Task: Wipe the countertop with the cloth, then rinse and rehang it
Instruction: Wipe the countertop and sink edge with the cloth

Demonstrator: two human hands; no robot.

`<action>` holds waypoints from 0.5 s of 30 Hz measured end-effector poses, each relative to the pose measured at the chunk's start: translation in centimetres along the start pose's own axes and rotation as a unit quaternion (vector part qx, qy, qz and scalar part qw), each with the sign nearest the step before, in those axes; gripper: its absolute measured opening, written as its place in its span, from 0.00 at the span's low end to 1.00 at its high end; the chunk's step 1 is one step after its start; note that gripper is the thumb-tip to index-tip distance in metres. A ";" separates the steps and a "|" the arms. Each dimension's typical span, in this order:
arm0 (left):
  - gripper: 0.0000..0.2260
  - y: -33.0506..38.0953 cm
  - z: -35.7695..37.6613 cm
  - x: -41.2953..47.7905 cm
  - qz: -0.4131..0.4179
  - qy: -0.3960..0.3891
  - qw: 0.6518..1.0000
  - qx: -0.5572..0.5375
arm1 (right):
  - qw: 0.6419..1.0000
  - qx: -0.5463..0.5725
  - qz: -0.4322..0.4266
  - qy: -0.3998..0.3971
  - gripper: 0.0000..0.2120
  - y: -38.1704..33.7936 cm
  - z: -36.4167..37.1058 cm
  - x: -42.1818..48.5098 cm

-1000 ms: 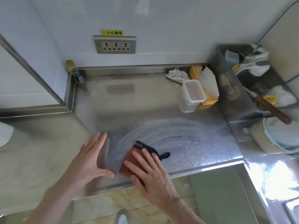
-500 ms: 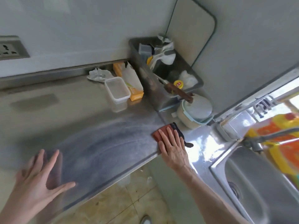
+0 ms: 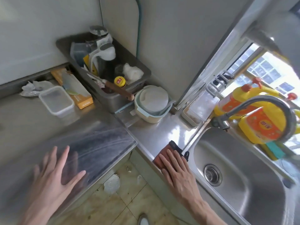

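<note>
**Cloth at the sink's edge, bins crowded behind**

The right hand [image 3: 177,172] lies flat, fingers straight and unclenched, pressing the reddish-brown cloth [image 3: 162,157] onto the narrow strip of steel surface [image 3: 154,135] just left of the sink [image 3: 243,176]. The cloth's black trim and hanging loop poke out past the fingertips, at the basin's rim. The left hand [image 3: 53,181] is spread open with nothing in its grip, palm down on the wider stretch of surface, which shows curved wipe streaks; the hand is blurred.

Against the back wall sits a long steel bin [image 3: 113,101]. In it stand a white-and-grey handled jug [image 3: 105,52], a clear plastic box, a yellow-lidded jar [image 3: 119,82], a wad of white material and a knife with a brown wooden handle [image 3: 118,91] that overhangs the bin's near wall. Just right of the bin is a round cream pot with a pale blue rim and a closed lid [image 3: 151,104]; its contents are hidden. Left of the bin, a clear rectangular food box [image 3: 56,101] appears empty, touching an orange carton [image 3: 78,93] that lies flat, with crumpled white plastic [image 3: 32,89] beside it.

The sink basin holds only its drain strainer [image 3: 212,174]. A curved tap [image 3: 263,104] arches over it, and yellow detergent bottles [image 3: 258,124] stand on the ledge behind, at the window.
</note>
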State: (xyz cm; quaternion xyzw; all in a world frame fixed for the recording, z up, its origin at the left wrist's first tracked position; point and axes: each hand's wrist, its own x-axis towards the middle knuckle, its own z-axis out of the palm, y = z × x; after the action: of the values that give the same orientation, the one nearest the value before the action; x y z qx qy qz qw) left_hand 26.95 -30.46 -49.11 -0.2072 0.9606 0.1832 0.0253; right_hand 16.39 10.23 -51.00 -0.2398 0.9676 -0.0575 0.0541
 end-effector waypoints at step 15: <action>0.32 12.1 1.5 1.9 0.083 -0.002 0.985 -0.149 | 0.793 0.573 0.206 -0.039 0.13 -0.4 -8.8 0.4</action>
State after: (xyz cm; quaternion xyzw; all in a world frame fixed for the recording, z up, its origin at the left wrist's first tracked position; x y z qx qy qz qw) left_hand 20.23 -20.46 -46.61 -0.1280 0.9363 0.3265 -0.0192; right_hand 15.00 10.45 -42.31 0.0376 0.7813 -0.5790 0.2302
